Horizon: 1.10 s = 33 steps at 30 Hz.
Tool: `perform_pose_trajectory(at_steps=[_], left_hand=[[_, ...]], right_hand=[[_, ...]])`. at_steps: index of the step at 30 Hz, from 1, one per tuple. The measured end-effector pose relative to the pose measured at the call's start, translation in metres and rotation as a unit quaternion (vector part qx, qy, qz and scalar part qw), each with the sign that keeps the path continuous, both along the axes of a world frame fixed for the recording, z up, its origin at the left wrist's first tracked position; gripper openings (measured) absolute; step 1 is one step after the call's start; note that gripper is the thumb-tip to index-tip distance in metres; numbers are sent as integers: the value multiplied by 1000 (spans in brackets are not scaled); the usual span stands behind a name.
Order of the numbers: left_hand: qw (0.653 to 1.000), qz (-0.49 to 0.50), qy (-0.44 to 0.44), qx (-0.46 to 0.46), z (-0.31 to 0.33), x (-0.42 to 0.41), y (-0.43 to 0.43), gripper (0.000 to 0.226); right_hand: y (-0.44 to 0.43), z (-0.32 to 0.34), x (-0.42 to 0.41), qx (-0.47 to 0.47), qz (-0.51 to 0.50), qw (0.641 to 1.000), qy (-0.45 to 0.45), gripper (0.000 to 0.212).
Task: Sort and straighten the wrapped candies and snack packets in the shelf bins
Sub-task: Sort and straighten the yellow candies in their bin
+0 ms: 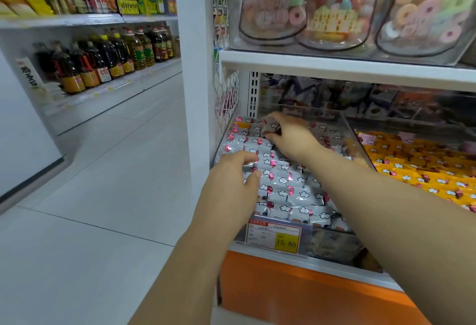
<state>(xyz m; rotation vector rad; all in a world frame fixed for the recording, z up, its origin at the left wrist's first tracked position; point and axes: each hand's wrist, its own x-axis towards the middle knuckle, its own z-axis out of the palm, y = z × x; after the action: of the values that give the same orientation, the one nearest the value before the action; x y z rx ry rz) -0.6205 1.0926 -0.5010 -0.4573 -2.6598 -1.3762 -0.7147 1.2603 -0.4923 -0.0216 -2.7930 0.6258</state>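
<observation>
Shelf bins (353,134) of clear plastic sit side by side on a middle shelf, under a white shelf board (334,67) that carries clear tubs (425,15) of ring-shaped and pastel sweets. Across the aisle to the left, bottles of oil and sauce (103,61) line two shelves. An orange panel (296,286) runs below the bins.

The right-hand bin holds orange snack packets (422,167) lying in loose rows. The left-hand bin is filled with white wrapped candies (291,190), printed with clouds and red balloons, mostly laid flat in rows from front to back.

Both bare forearms reach into the left-hand bin. The left hand (231,180) is at the bin's left edge, fingers bent down onto the candies and thumb set a little apart; whether it grips one I cannot tell. The right hand (291,136) is farther back, its thumb and fingers pinching a single candy (269,127) that stands tilted above the rear rows.

A price tag (274,234) with a yellow panel reading 15.80 hangs on the bin's front wall.
</observation>
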Motion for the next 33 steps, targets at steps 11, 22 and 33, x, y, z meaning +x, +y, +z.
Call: perform_pose_trajectory(at_steps=[11,22,33], left_hand=[[999,7,18,-32,-1,-2,-5,34],[995,30,48,-81,-5,5,-9,33],[999,35,31,20,-11,-8,0,30]], right_hand=[[6,-13,-4,200,7,980,-23,31],[-13,-8,-40,43,-4,998,-34,26],[-17,-11,-67,24,-30,999,-22,14]])
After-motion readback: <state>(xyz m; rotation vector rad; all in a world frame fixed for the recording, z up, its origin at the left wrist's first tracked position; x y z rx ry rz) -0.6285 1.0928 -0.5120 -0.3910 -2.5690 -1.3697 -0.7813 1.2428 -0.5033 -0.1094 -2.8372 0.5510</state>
